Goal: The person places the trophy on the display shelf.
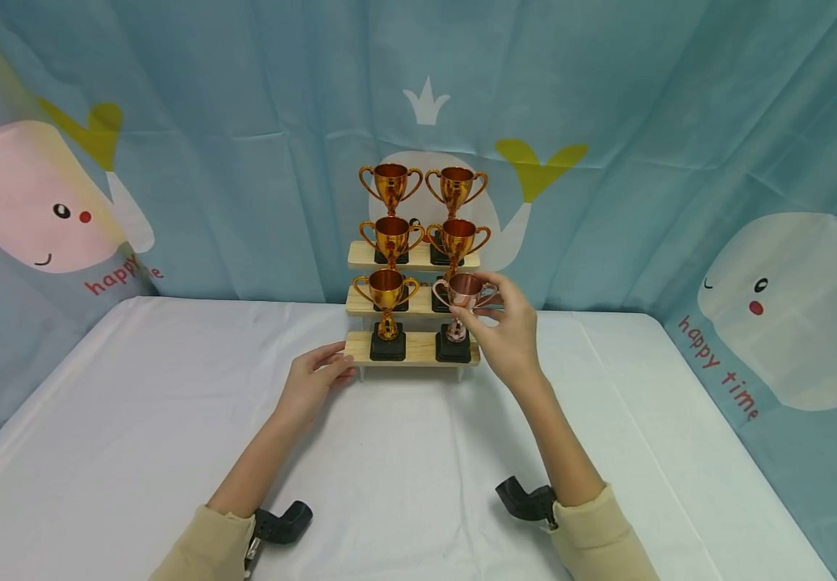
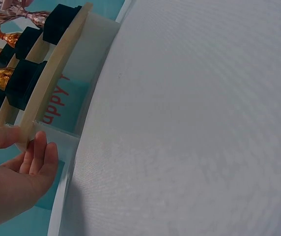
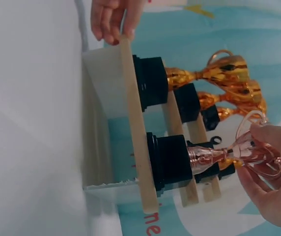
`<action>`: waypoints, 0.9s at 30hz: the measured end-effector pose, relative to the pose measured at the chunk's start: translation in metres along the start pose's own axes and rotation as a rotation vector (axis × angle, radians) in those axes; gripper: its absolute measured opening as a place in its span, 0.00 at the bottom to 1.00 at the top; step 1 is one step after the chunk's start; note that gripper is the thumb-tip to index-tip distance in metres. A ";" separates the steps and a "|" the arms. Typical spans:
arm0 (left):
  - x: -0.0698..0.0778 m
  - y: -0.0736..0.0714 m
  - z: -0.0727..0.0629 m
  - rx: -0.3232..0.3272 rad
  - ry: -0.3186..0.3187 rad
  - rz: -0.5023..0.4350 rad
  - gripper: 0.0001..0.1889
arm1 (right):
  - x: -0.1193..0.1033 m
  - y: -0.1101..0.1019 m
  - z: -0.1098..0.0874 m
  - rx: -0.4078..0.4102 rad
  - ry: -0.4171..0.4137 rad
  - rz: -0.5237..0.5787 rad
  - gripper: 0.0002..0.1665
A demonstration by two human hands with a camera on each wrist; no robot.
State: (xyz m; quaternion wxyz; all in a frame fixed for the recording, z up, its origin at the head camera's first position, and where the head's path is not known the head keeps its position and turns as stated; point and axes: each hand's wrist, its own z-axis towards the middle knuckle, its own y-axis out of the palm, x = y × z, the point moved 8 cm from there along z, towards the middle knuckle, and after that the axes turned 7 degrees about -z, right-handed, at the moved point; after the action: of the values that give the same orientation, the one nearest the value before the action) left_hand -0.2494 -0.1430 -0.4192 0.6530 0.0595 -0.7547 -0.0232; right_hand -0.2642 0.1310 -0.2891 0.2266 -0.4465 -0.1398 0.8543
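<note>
A rose-gold trophy [image 1: 457, 332] on a black base stands at the right end of the lowest board. My right hand [image 1: 508, 327] pinches its cup between thumb and fingers. In the right wrist view the trophy [image 3: 204, 158] has its base against the board. My left hand [image 1: 311, 383] holds the left end of the three-step wooden shelf [image 1: 418, 351], thumb above the board and fingers below, as the left wrist view of that hand [image 2: 17, 167] shows. A gold trophy [image 1: 387, 327] stands at the left of the same board.
Several gold trophies [image 1: 391, 184] stand in pairs on the upper boards behind. White cloth [image 1: 403, 476] covers the table. A blue curtain [image 1: 244, 161] printed with whales hangs behind the shelf. Black devices [image 1: 527, 502] are strapped at both wrists.
</note>
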 end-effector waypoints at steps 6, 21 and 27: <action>0.000 0.001 0.001 0.003 0.001 -0.009 0.25 | 0.000 0.004 -0.001 0.009 -0.008 0.002 0.35; 0.002 0.000 -0.002 -0.011 0.001 0.019 0.25 | 0.003 0.013 -0.004 -0.018 0.030 0.047 0.46; 0.002 0.000 -0.002 -0.022 0.004 0.026 0.25 | 0.000 0.006 -0.005 -0.038 0.057 0.032 0.50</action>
State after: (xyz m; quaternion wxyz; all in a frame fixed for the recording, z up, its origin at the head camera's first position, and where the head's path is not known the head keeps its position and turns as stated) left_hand -0.2477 -0.1433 -0.4173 0.6554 0.0423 -0.7537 -0.0228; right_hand -0.2621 0.1260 -0.2949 0.2084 -0.4769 -0.1423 0.8419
